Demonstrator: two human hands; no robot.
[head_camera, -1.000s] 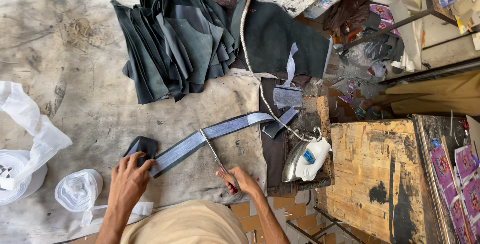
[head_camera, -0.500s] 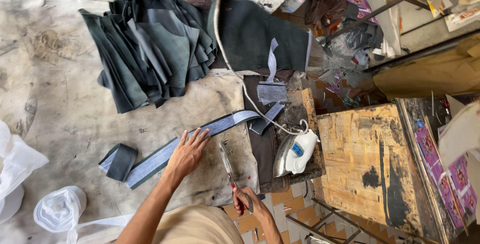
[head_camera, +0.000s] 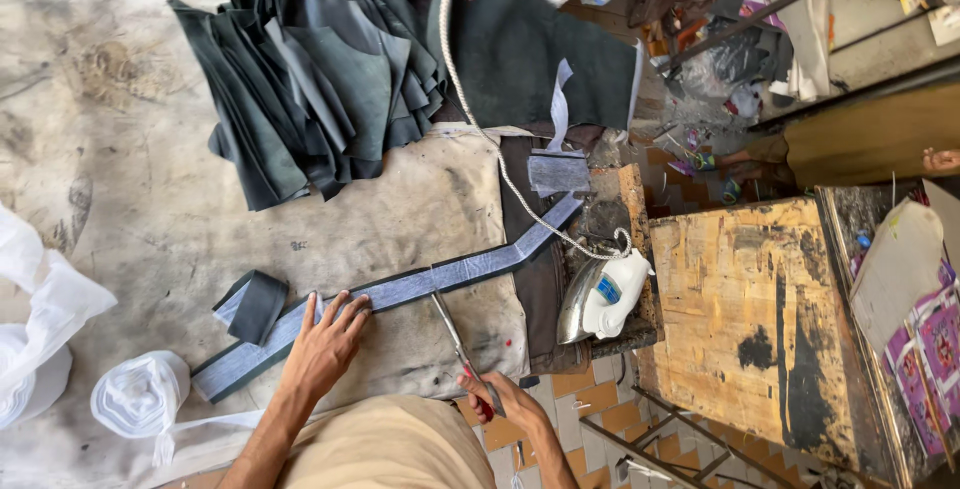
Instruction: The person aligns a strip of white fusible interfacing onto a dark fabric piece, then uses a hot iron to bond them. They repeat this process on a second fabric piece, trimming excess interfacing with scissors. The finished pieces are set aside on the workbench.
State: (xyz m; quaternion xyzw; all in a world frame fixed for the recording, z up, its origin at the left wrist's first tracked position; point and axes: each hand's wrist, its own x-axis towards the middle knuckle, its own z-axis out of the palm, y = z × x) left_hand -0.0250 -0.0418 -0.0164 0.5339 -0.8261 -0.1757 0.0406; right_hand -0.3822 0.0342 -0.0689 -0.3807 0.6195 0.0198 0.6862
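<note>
On the cloth-covered surface (head_camera: 140, 199): one long grey fabric strip (head_camera: 420, 284), two hands at work.
Left hand (head_camera: 322, 347) lies flat, fingers spread, pressing the strip; right hand (head_camera: 505, 404) closed around one pair of scissors (head_camera: 458, 344), blades on the strip. One iron (head_camera: 600, 294) just beside; one pile of dark cut pieces (head_camera: 310, 79) above.

Left hand (head_camera: 322, 347): palm down, flat, fingers spread and pointing to about 1 o'clock. Forearm runs back toward 7 o'clock to the bottom edge, wrist straight. Right hand (head_camera: 505, 404): lower in frame, at roughly 3 o'clock from the left wrist, fingers curled closed in a grip, knuckles facing 11 o'clock. Right forearm exits at 5 o'clock. Hands are well apart, both arms bare.
</note>
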